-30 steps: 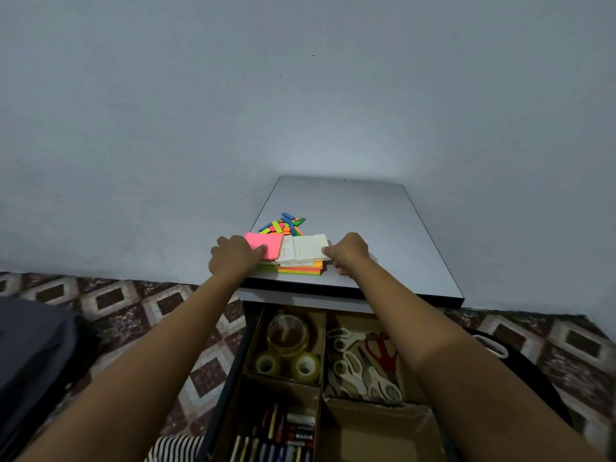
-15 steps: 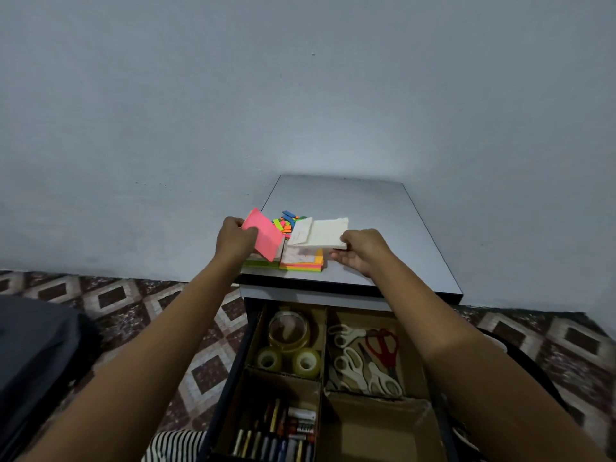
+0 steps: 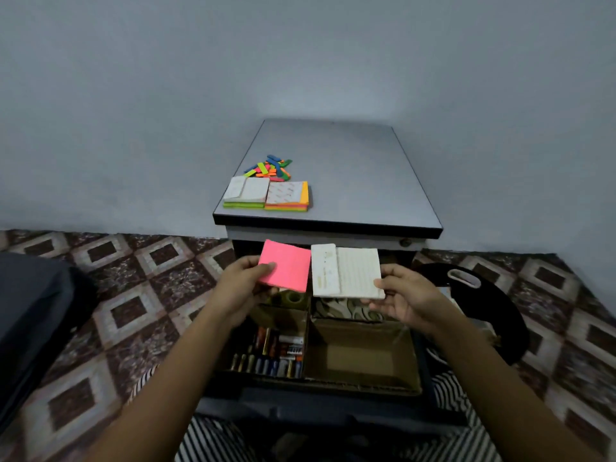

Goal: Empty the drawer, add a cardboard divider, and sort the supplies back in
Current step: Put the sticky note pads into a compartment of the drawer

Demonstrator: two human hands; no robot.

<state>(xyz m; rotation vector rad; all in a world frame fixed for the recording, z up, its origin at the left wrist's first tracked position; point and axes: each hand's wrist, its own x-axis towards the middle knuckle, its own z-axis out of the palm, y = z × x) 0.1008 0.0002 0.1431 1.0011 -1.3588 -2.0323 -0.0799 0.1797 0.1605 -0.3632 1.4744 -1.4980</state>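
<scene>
My left hand [image 3: 241,290] holds a pink sticky-note pad [image 3: 286,265] above the open drawer [image 3: 333,403]. Beside it, my right hand [image 3: 405,296] grips a white pad [image 3: 346,271]. The drawer has cardboard dividers [image 3: 308,328]. Batteries [image 3: 273,356] fill the near left compartment. The near right compartment [image 3: 360,356] shows bare cardboard. A tape roll [image 3: 293,297] and scissors [image 3: 346,311] in the far compartments are partly hidden by the pads. On the cabinet top [image 3: 350,181] lie two more note stacks [image 3: 266,196] and a pile of small coloured tabs [image 3: 271,167].
A black bag with a white handle [image 3: 473,295] lies on the patterned floor right of the drawer. A dark grey object [image 3: 30,328] sits at the left. The grey wall stands close behind the cabinet. Striped fabric [image 3: 213,441] shows below the drawer front.
Both hands lifted the pink and white pads off the stacks on the cabinet top and brought them down toward me, over the drawer.
</scene>
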